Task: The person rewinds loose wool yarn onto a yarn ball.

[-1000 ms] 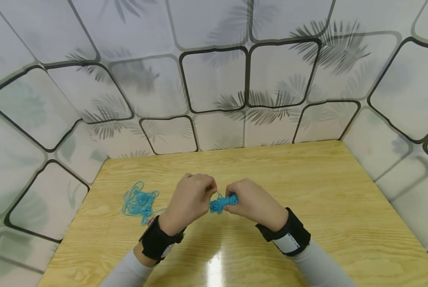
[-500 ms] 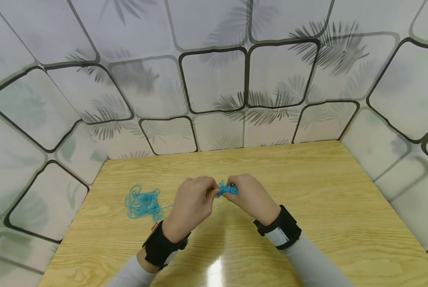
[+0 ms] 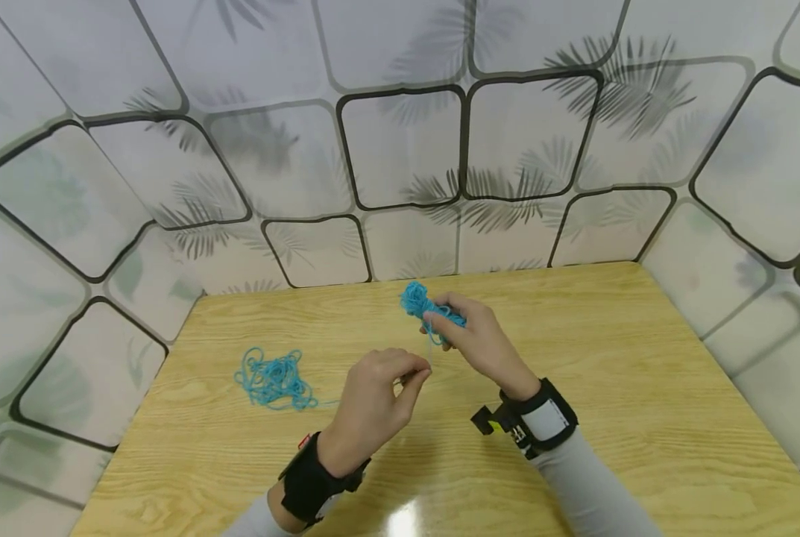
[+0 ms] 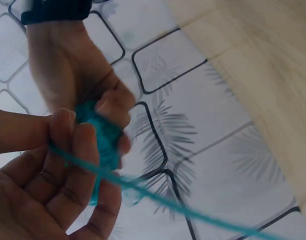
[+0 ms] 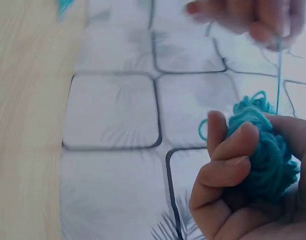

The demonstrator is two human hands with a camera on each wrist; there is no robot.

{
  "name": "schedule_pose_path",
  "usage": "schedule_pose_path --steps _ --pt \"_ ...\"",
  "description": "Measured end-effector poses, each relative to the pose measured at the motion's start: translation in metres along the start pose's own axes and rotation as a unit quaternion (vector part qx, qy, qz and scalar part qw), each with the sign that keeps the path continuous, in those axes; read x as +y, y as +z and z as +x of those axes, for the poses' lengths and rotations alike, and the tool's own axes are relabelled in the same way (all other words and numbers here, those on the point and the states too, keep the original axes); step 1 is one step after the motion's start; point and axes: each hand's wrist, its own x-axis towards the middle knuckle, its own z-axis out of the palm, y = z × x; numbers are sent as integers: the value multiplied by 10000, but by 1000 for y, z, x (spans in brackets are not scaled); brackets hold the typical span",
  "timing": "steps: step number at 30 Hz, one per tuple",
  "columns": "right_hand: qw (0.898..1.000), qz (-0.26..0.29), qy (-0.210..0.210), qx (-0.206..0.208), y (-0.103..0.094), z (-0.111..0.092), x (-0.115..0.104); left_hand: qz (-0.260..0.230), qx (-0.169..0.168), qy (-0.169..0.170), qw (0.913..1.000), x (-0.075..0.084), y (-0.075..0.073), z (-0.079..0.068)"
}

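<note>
My right hand (image 3: 476, 335) grips a small wound bundle of blue yarn (image 3: 416, 299), pinched in at its middle; in the right wrist view the fingers curl round the bundle (image 5: 265, 155). Lower and to the left, my left hand (image 3: 376, 395) pinches a yarn strand (image 4: 158, 196) between thumb and forefinger. A thin taut length of strand (image 5: 279, 80) runs from that pinch up to the bundle. From behind the left hand the strand trails to a loose tangled heap of the same yarn (image 3: 275, 380) on the table at the left.
The wooden table (image 3: 574, 358) has a glossy light reflection near its front. Wall panels (image 3: 406, 156) with a stone-outline and leaf print enclose it at the back and both sides. Black straps (image 3: 540, 421) with small devices sit on both wrists.
My right hand has moved up and away with the bundle, turning it so it tilts. The left hand has come lower and slightly right, and a strand now stretches between the hands.
</note>
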Motion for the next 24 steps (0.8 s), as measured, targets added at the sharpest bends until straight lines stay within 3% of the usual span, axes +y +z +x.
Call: schedule_pose_path --steps 5,11,19,24 --pt "9910 1166 34 -655 -17 -4 -5 -327 220 -88 9992 -8 0 -1" --pt "9835 1455 -111 -1069 -27 -8 -13 -415 202 -208 9987 -20 -3 -2" --pt "9725 854 -1004 -1921 -20 -12 -20 -293 -29 -562 9980 -37 -4 5" --pt "9733 -212 -1313 -1871 -11 -16 -22 -73 -262 -498 9984 -40 -13 14"
